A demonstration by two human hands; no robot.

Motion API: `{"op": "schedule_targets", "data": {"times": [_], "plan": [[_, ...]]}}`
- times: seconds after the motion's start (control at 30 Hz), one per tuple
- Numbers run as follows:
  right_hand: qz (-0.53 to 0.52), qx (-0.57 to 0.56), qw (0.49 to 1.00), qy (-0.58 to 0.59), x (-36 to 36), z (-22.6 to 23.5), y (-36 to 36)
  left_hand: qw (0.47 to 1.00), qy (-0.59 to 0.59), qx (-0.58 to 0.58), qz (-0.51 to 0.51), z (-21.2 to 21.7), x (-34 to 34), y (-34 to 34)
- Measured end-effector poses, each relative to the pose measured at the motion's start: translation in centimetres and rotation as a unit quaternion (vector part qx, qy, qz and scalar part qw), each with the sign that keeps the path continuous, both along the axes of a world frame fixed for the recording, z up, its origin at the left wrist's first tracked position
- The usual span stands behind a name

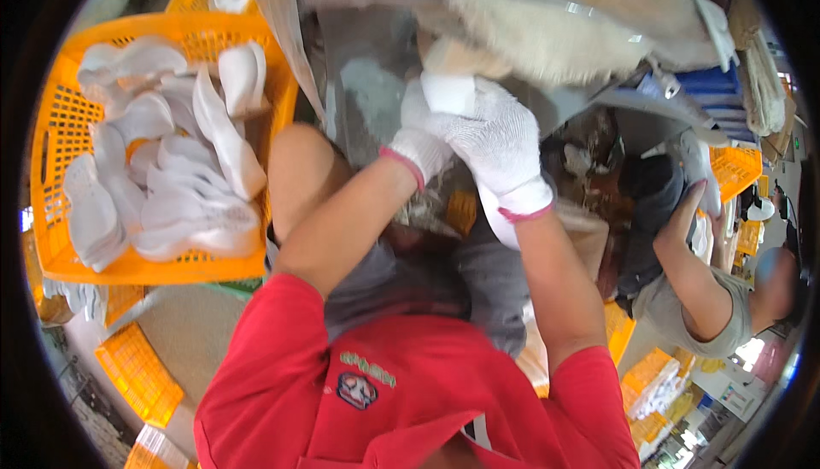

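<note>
White piece [448,91] — seemingly foam, half hidden by gloved hands.

One head-worn fisheye looks steeply down, close above the gloved hands [474,131].

A large clear plastic bag [547,8] stretches across the top of the view, glossy, with pale tan and white material showing through it. Its left edge hangs down beside the orange basket [51,170]. At the far right edge a small green sign [796,143] sits on the wall, too small to make out further
</note>
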State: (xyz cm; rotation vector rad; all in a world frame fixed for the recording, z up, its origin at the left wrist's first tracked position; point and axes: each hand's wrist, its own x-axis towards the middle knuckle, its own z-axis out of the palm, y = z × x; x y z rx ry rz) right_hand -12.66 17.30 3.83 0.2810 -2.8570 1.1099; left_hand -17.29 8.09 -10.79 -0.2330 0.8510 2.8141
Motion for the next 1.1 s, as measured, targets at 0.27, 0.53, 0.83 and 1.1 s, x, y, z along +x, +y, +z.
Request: {"op": "schedule_targets", "data": {"times": [0.27, 0.53, 0.83, 1.1], "plan": [[0.083, 0.184, 0.978, -0.053, 9.9, 2.1, 0.8, 0.887, -0.092, 0.358, -0.278, 2.6, 0.4, -0.5], [-0.071, -0.003, 0.997, 0.042, 6.1, -4.1, 2.4, 0.884, -0.063, 0.384, -0.261, 0.2, 1.7, -0.8], [0.087, 0.145, 0.986, 0.000, 5.5, 1.7, 0.2, 0.969, -0.071, 0.232, -0.039, -0.2, 1.2, -0.5], [0.066, 0.422, 0.899, 0.094, 4.0, 4.0, -1.2, 0.991, 0.088, -0.085, -0.053, 1.3, -1.1, -0.5]]}}
